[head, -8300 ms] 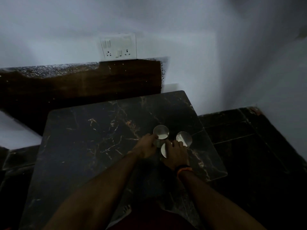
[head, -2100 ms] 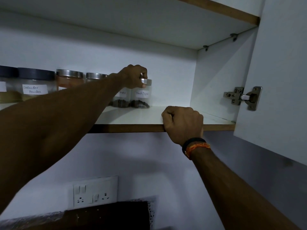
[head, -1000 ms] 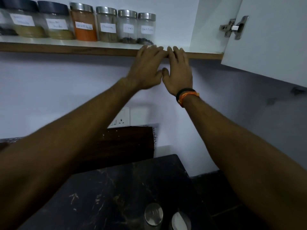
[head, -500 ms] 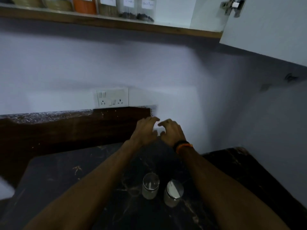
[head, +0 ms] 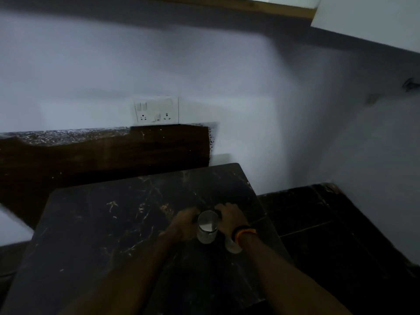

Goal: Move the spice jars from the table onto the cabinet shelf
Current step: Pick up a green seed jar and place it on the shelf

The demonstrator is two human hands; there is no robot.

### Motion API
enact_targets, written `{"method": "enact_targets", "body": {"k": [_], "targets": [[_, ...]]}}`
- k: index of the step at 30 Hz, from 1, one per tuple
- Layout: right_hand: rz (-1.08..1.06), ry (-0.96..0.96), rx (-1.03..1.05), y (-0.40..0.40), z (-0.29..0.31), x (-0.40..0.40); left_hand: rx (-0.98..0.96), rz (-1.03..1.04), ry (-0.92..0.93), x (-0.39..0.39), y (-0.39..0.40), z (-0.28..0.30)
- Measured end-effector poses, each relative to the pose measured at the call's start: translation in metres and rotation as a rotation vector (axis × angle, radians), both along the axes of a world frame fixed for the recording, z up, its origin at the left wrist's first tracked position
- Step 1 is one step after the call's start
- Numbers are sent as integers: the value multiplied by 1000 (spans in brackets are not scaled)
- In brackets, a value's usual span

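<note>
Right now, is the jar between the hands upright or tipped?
Upright. The jar stands on the dark table, its round metal lid facing up toward the camera, left hand and right hand at its sides.

- The second jar sits just right of the first jar, but the right hand and wrist hide most of it.
- The picture is too dark to tell if the fingers grip the first jar.
- The shelf above is cut off by the top edge.

No legible text anywhere.
</note>
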State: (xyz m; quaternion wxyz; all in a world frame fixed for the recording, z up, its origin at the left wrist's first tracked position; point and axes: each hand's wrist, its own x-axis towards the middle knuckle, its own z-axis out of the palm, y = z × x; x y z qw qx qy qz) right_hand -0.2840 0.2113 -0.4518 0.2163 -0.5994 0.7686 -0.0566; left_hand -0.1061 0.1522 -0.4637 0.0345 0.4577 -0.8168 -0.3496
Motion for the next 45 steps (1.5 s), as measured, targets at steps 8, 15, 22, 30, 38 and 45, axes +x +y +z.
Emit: {"method": "enact_targets", "body": {"k": [8,15,22,30,38,45], "targets": [[-3,59,117,-9,-29,25,129,114,48,17,6,-16],[-95,46,101,-23,-58,44,241,222,86,39,7,-31],[-124,57,165,-37,-60,42,359,396,169,58,-13,-37],[-22,-344,77,-51,-8,20,658,682,438,49,-16,-43],[223,-704,29,-50,77,-5,1265,739,1048,31,0,-7],[231,-930,-182,-59,115,-25,1227,609,1380,23,-11,42]]}}
